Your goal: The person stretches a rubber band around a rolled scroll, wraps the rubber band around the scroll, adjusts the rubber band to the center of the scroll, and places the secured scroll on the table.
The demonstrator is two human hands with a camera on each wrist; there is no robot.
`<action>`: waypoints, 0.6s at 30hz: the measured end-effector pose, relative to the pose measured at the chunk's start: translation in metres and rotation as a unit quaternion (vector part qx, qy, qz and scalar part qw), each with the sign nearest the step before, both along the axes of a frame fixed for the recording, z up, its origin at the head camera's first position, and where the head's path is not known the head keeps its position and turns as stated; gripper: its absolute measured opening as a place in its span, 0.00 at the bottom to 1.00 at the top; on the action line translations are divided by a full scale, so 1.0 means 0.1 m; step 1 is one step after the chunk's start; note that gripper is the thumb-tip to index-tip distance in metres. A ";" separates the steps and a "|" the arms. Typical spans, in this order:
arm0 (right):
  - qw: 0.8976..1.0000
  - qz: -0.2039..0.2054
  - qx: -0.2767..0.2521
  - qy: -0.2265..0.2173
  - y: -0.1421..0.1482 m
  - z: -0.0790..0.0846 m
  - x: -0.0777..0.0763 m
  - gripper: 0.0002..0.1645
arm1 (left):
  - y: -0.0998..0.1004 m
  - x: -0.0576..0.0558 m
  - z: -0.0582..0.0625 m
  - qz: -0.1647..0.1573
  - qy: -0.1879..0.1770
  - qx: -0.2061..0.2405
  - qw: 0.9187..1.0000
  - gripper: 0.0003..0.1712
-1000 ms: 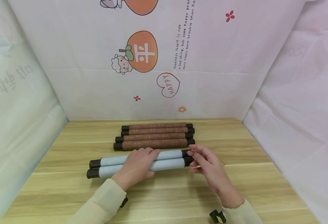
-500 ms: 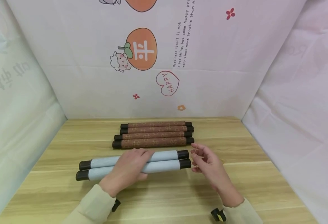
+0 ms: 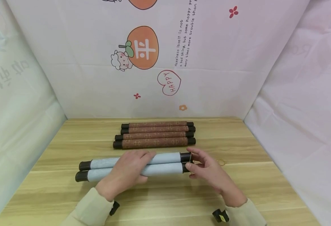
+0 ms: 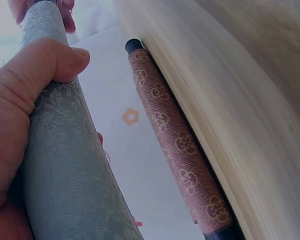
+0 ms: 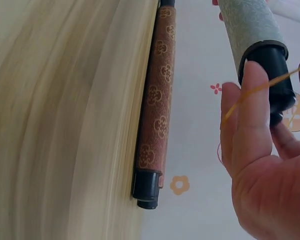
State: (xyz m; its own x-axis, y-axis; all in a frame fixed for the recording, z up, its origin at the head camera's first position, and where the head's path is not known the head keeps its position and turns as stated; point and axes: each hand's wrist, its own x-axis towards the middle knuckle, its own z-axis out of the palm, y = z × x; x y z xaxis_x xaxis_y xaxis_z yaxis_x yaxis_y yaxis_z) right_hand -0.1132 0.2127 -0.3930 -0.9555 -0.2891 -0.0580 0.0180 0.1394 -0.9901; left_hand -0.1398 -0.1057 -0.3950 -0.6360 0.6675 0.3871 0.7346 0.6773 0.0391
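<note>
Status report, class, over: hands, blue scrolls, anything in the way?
Left hand gripping two pale blue scrolls. Right hand holding stretched yellow band at black end caps. No obstruction seen at the caps; brown scrolls lie behind.

Booth-like space, printed cloth behind and beside wooden tabletop

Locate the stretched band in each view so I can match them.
Head: band just right of centre, below mid-height, on the right hand.
Left wrist: band not visible.
Right wrist: band upper right, crossing in front of a black cap.
Shared landmark: orange flower print, in all three.
</note>
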 end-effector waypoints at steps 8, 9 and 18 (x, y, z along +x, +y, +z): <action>0.999 0.034 -0.030 -0.024 -0.04 -0.01 0.00 0.45 | 0.06 0.05 0.05 -0.017 0.013 0.004 1.000 0.48; 0.998 0.039 -0.033 -0.026 -0.04 -0.01 0.00 0.45 | 0.06 0.06 0.05 -0.018 0.013 0.003 1.000 0.48; 0.998 0.062 -0.011 -0.026 -0.05 0.00 -0.01 0.42 | 0.14 0.11 0.09 -0.018 0.012 -0.022 1.000 0.48</action>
